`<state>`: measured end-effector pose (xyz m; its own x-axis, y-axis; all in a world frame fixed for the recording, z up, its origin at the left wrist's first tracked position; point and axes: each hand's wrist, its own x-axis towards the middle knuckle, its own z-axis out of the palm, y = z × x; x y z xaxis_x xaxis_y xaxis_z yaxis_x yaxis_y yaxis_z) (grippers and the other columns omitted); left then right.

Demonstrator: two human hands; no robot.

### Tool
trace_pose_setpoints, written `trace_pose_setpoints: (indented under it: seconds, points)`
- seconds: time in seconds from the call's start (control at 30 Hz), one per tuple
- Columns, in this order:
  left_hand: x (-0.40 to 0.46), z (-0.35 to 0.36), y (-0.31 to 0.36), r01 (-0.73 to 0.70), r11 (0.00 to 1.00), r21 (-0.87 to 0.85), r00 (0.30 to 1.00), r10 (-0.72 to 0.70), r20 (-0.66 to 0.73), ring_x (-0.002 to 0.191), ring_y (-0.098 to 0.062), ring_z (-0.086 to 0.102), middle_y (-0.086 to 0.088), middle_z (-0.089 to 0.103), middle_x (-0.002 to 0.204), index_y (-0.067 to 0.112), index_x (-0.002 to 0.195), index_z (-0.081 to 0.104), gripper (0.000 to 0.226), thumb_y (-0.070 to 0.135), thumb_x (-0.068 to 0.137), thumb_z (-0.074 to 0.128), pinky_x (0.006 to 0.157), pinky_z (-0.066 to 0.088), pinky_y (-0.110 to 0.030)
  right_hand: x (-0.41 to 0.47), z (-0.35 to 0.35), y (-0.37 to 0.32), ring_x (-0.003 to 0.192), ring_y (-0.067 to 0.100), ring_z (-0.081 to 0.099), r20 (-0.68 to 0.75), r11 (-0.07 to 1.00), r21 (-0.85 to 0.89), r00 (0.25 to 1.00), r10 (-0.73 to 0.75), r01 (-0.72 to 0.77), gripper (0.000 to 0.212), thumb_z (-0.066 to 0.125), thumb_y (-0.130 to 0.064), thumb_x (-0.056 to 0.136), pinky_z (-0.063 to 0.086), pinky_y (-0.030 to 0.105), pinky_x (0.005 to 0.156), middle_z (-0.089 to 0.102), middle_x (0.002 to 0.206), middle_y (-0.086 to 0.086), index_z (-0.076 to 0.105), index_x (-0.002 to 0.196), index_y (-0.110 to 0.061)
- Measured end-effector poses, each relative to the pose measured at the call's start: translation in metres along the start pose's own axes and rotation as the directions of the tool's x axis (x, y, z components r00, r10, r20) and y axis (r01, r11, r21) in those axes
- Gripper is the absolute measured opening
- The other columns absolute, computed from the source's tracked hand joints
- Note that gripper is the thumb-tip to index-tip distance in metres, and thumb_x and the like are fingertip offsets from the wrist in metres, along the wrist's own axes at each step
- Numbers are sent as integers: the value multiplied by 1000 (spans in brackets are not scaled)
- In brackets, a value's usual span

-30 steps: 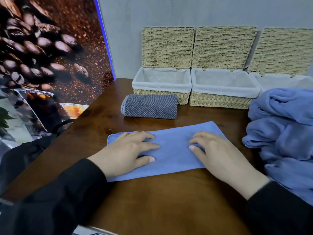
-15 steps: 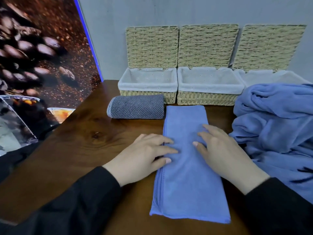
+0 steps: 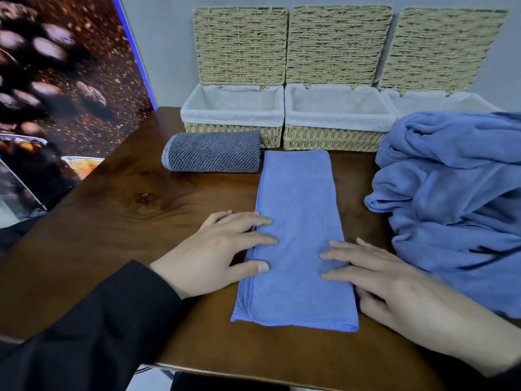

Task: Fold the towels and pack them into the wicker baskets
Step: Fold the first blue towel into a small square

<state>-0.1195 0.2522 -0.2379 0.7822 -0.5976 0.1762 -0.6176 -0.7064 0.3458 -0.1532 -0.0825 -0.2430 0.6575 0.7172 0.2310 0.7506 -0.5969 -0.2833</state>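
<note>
Left hand (image 3: 218, 251): flat, palm down, fingers spread; fingertips lie on the left long edge of the folded towel, palm on the table; black sleeve (image 3: 93, 328) to the wrist.

Right hand (image 3: 394, 286): flat, palm down, fingers loosely spread; fingertips press the right side of the same towel, heel of the hand off its edge. It grips nothing.

Light blue folded microfibre towel (image 3: 298, 235): long narrow strip lying flat on the table, running from near the table's front edge away toward the baskets. Surface smooth, fine nap. Stitched hem along the near short end; layered edges show down the left side. Far end lies just in front of the middle basket.

Dark brown wooden table (image 3: 121, 210): glossy, a knot visible in the grain.

Grey ribbed rolled towel (image 3: 212, 155): lies crosswise, just left of the blue strip's far end, in front of the left basket.

Heap of loose light blue towels (image 3: 456, 198): rumpled, at the right of the table, near the right hand.

Left wicker basket with white cloth lining (image 3: 234, 119), middle wicker basket with white cloth lining (image 3: 337, 122), right wicker basket with white cloth lining (image 3: 423, 101): set in a row at the table's back, woven lids standing open against the grey wall; the right one is partly hidden by the heap.

Coffee-bean poster (image 3: 56, 80): at the left.
</note>
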Motion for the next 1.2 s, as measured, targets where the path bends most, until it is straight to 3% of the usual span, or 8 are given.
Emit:
trace_pose_setpoints:
  seconds: [0.2, 0.37, 0.47, 0.77, 0.93, 1.03, 1.13, 1.2]
  points:
    - [-5, -1, 7, -147, 989, 33, 987, 149, -59, 145, -6, 35, 12, 52, 147, 34, 123, 70, 32, 49, 99, 56, 115, 29, -50, 2, -1, -10, 151, 4, 25, 48, 999, -37, 999, -7, 9, 35, 56, -46, 97, 17, 42, 121, 37, 155, -21, 54, 131, -42]
    - [-18, -2, 16, -194, 980, -51, 981, 193, -11, 147, -10, 35, 8, 52, 149, 26, 127, 70, 54, 58, 104, 33, 115, 28, -50, 17, 3, -28, 108, 1, 58, -210, 982, 82, 960, 186, -172, 16, 48, -35, 102, 37, 25, 107, 62, 107, -21, 64, 102, -31]
    - [-19, -6, 18, -221, 974, -48, 975, 222, 6, 147, -11, 35, 5, 54, 148, 17, 123, 70, 76, 75, 95, 29, 118, 25, -48, 21, -1, -38, 77, 3, 56, -252, 913, 269, 893, 374, -307, 20, 51, -29, 100, 38, 9, 73, 56, 74, -17, 54, 81, -36]
    - [-11, -2, 23, -34, 989, -142, 989, 13, -150, 122, -1, 56, 13, 70, 117, 17, 112, 71, 38, 50, 95, 62, 106, 42, -36, 31, -7, -43, 45, 8, 34, -230, 794, 423, 796, 561, -437, 30, 44, -42, 97, 30, 32, 46, 37, 51, -5, 56, 81, -19]
    - [-14, -16, 47, 183, 623, -761, 964, -267, 13, 110, -9, 69, 11, 75, 115, 25, 117, 72, 26, 26, 92, 66, 91, 52, -21, 28, -22, -51, 67, 32, 55, -185, 718, 561, 783, 593, -411, 55, 47, -61, 95, 49, 42, 65, 60, 76, 16, 61, 94, -8]
    - [-11, -21, 51, 217, 481, -850, 947, -314, 64, 114, -17, 69, 2, 74, 119, 17, 120, 72, 30, 20, 91, 66, 96, 54, -29, 29, -35, -52, 91, 36, 66, -115, 653, 649, 798, 592, -391, 43, 55, -50, 96, 53, 54, 83, 71, 92, 14, 67, 97, -9]
    - [3, -27, 46, 264, 398, -879, 898, -435, 73, 110, -23, 71, -5, 76, 115, 13, 114, 76, 21, 12, 96, 63, 99, 54, -38, 45, -46, -43, 64, 21, 63, -108, 637, 641, 772, 627, -428, 27, 61, -37, 98, 52, 34, 64, 68, 68, 2, 65, 76, -20]
    - [18, -33, 39, 297, 343, -891, 864, -494, 99, 107, -27, 72, -8, 76, 111, 12, 109, 78, 18, 15, 97, 64, 100, 52, -46, 63, -47, -27, 70, 34, 65, -102, 649, 605, 763, 638, -462, 32, 61, -43, 97, 53, 44, 67, 70, 77, 14, 64, 81, -16]
